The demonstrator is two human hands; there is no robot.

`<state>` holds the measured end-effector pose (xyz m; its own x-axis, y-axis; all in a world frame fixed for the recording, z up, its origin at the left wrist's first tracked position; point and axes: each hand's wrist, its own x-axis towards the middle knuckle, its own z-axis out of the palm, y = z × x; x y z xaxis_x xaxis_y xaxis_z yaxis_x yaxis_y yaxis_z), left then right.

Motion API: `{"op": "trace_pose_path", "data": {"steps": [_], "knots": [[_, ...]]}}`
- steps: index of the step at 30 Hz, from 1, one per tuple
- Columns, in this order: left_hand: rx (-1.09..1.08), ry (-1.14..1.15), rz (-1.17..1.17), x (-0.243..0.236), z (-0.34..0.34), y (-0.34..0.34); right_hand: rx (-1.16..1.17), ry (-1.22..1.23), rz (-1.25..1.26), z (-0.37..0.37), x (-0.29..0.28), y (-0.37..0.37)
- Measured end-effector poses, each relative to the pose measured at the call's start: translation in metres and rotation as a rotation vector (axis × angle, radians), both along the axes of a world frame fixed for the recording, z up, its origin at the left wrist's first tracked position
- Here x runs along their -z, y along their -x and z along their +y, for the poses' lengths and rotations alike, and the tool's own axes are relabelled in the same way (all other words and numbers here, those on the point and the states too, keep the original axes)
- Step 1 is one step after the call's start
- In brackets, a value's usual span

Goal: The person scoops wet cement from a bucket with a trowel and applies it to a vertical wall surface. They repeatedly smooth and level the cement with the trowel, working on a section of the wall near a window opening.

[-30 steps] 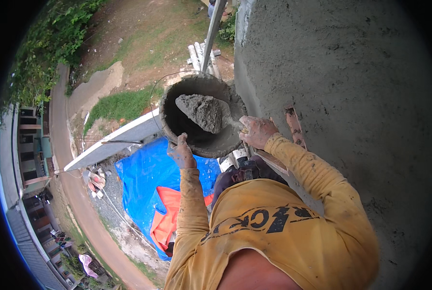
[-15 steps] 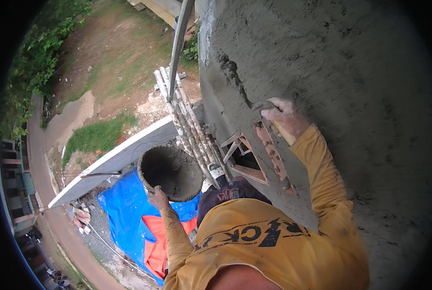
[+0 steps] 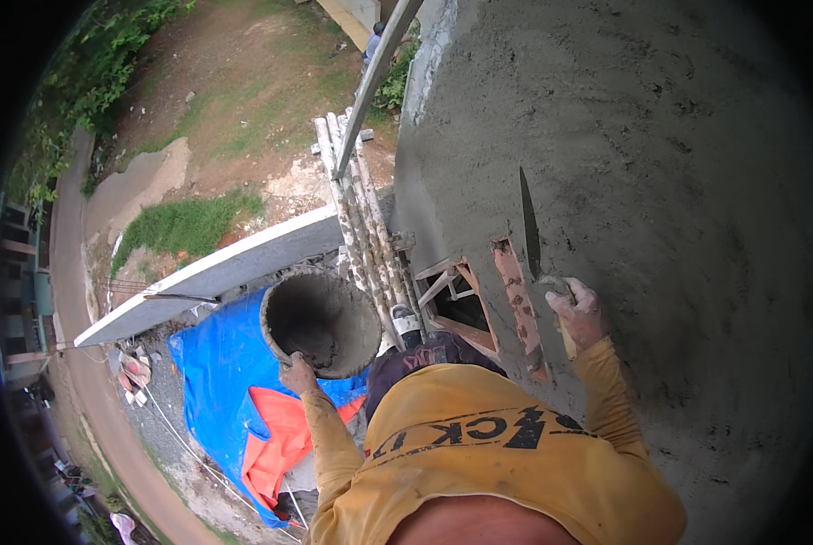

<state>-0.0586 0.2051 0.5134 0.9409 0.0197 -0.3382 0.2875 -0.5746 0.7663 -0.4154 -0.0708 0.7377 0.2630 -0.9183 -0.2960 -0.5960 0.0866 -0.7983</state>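
The wide fisheye camera, worn on the head, looks steeply down over the near yellow long-sleeved cloth shirt. The rough grey mortar-coated wall fills the right, close by; far left lies a curved brown road.

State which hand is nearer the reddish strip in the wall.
Right. The right hand, gripping the trowel, is just right of the reddish strip; the left hand is farther off leftward, holding the bucket.
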Motion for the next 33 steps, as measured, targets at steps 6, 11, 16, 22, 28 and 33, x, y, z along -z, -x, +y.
{"op": "trace_pose_path", "data": {"steps": [6,11,16,22,28,33], "knots": [[-0.189,-0.152,-0.09,0.005,0.066,0.016,-0.123,-0.159,0.226,-0.008,0.081,-0.007],[-0.241,-0.54,0.03,0.026,0.132,0.028,-0.215,-0.168,0.41,-0.019,0.147,0.019],[-0.094,-0.923,0.127,0.067,0.229,0.059,-0.182,-0.359,0.453,-0.025,0.161,0.02],[-0.084,-1.179,0.226,0.075,0.251,0.102,-0.215,-0.187,0.632,-0.045,0.217,0.064],[-0.46,-0.879,0.316,0.108,0.291,0.13,-0.284,-0.219,0.685,-0.059,0.219,0.055],[-0.803,-0.567,0.225,0.068,0.244,0.133,-0.319,-0.331,0.617,-0.058,0.224,0.046]]}}
